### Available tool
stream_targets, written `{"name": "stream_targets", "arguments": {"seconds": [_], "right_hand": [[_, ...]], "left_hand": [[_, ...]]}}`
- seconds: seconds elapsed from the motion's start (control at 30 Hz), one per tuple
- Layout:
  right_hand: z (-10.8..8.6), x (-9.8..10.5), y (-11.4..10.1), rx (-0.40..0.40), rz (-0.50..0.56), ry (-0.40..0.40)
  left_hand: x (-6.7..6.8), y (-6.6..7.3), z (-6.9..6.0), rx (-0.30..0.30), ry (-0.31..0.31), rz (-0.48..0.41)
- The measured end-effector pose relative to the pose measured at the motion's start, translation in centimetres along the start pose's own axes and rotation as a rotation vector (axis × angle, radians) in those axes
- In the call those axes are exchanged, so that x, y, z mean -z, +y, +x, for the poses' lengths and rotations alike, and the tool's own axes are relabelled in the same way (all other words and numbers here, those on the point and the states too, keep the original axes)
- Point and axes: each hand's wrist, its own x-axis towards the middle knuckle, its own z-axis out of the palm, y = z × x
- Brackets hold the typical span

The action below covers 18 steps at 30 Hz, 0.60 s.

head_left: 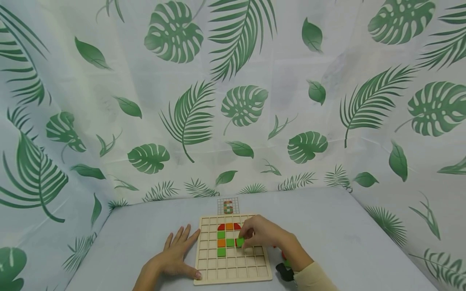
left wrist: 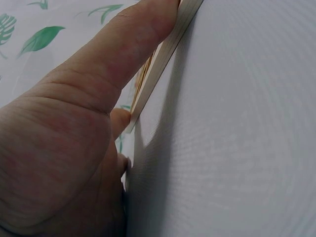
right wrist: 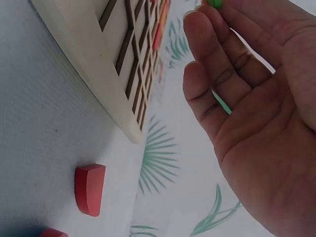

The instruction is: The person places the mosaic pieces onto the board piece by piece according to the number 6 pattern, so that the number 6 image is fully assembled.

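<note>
A wooden grid board (head_left: 233,268) lies on the table, several coloured pieces set in its cells. Among them are a red piece (head_left: 221,227), an orange square (head_left: 221,243) and a green square (head_left: 221,252). My left hand (head_left: 174,254) rests spread along the board's left edge, its thumb touching the near left corner. Over the middle of the board, my right hand (head_left: 265,231) pinches a green block (head_left: 239,242) between thumb and fingers. A sliver of red shows beside that block. In the right wrist view only a bit of the green block (right wrist: 215,3) shows.
A small pattern card (head_left: 228,206) with a coloured figure on a grid lies behind the board. Right of the board, a red block (right wrist: 90,190) sits on the table, with more pieces partly hidden by the right forearm. A leaf-printed curtain (head_left: 276,161) surrounds the table.
</note>
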Motion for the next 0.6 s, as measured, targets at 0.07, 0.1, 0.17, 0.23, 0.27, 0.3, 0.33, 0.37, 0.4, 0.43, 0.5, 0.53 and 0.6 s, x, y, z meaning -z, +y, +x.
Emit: {"name": "stream_targets", "arguments": {"seconds": [0.07,0.1,0.17,0.23,0.27,0.3,0.33,0.37,0.4,0.43,0.5,0.53,0.6], "right_hand": [[0.04,-0.11,-0.08,-0.005,0.006,-0.01],[0.05,-0.16,-0.08,-0.007,0.009,-0.014],[0.1,-0.27,-0.03,-0.002,0.007,-0.024],[0.16,-0.4,0.06,0.006,0.0,-0.033],[0.19,-0.45,0.13,0.009,-0.005,-0.037],[0.22,-0.5,0.18,0.014,-0.009,-0.043],[0.25,-0.55,0.22,0.016,-0.011,-0.048],[0.28,-0.59,0.25,0.015,-0.008,-0.054],[0.29,-0.63,0.28,0.013,-0.003,-0.061],[0.31,-0.68,0.31,0.012,0.0,-0.068],[0.34,-0.78,0.33,0.008,0.006,-0.082],[0.36,-0.85,0.34,0.005,0.007,-0.087],[0.37,-0.96,0.38,0.002,0.001,-0.094]], "left_hand": [[-0.05,-0.04,0.06,0.003,-0.002,-0.002],[-0.08,-0.08,0.1,0.004,-0.001,-0.002],[-0.13,-0.16,0.15,0.005,-0.002,-0.003],[-0.12,-0.19,0.15,0.004,-0.002,-0.004],[-0.12,-0.2,0.14,0.002,-0.003,-0.004],[-0.12,-0.21,0.14,0.0,-0.001,-0.005],[-0.11,-0.2,0.13,-0.001,-0.002,-0.006],[-0.11,-0.2,0.11,-0.003,-0.002,-0.007],[-0.08,-0.16,0.07,-0.005,-0.002,-0.008],[-0.07,-0.14,0.03,-0.006,-0.001,-0.008],[-0.05,-0.11,-0.04,-0.008,0.0,-0.009],[-0.03,-0.1,-0.07,-0.009,0.0,-0.009],[0.0,-0.06,-0.14,-0.012,0.002,-0.009]]}}
